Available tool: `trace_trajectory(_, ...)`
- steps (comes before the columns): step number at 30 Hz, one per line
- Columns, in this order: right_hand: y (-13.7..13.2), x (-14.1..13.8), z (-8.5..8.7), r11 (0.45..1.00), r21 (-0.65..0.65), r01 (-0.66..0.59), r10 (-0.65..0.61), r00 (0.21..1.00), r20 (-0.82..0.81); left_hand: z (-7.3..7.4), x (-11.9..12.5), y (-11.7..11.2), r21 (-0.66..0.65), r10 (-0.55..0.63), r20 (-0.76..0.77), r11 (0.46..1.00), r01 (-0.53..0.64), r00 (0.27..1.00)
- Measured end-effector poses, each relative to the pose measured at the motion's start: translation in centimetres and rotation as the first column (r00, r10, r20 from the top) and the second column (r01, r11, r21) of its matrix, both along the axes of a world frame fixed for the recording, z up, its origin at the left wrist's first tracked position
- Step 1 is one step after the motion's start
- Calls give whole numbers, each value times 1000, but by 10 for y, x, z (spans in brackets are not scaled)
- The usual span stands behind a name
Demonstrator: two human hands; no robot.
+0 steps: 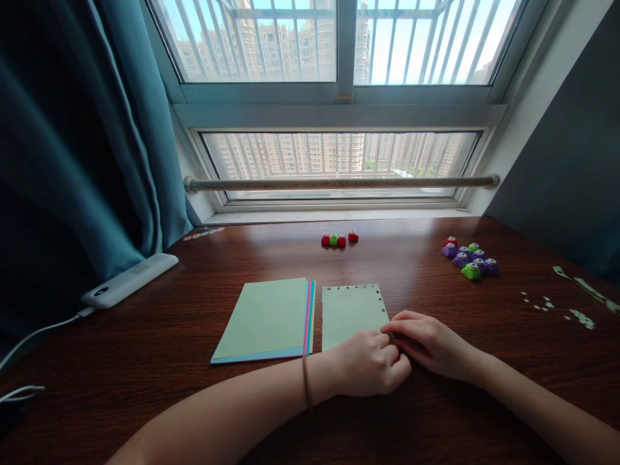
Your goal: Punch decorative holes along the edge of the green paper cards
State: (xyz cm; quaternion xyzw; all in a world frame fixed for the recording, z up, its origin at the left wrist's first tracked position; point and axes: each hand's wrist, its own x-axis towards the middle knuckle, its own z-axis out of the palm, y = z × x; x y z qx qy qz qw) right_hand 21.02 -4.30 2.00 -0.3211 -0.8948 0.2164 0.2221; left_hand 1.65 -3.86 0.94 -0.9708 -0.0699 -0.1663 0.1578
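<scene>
A pale green paper sheet (351, 313) with punched far and right edges lies flat on the dark wooden bench (194, 387), just beside a stack of coloured paper (266, 320). The left hand (368, 363) curls over its near right corner; I cannot tell if it pinches. The right hand (431, 345) rests its fingers flat and together there, probably steadying it. Open bench lies ahead

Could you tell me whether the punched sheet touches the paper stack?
Apart: the head view shows a strip of table between sheet and stack.
</scene>
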Motion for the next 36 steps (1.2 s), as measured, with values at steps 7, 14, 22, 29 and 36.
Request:
trace_trajectory(7, 0, -1, 1, 1000, 2, -8, 8, 1000, 3, 1, 0, 0, -3, 0, -5, 1000, 0, 1000)
trace_trajectory(14, -1, -1, 2, 1000, -2, 0, 0, 1000, 1, 1, 0, 0, 7, -8, 2, 1000, 8, 1000)
trace_trajectory(22, -1, -1, 3, 1000, -22, 3, -3, 1000, 14, 0, 0, 0, 13, -19, 33, 1000, 19, 999)
trace_trajectory(29, -1, -1, 3, 999, -39, 4, -3, 1000, 19, 0, -1, 0, 9, -25, 39, 1000, 25, 999)
trace_trajectory(36, -1, 0, 2, 999, -38, 1, 0, 1000, 23, 0, 0, 1, 8, -20, 36, 1000, 20, 999)
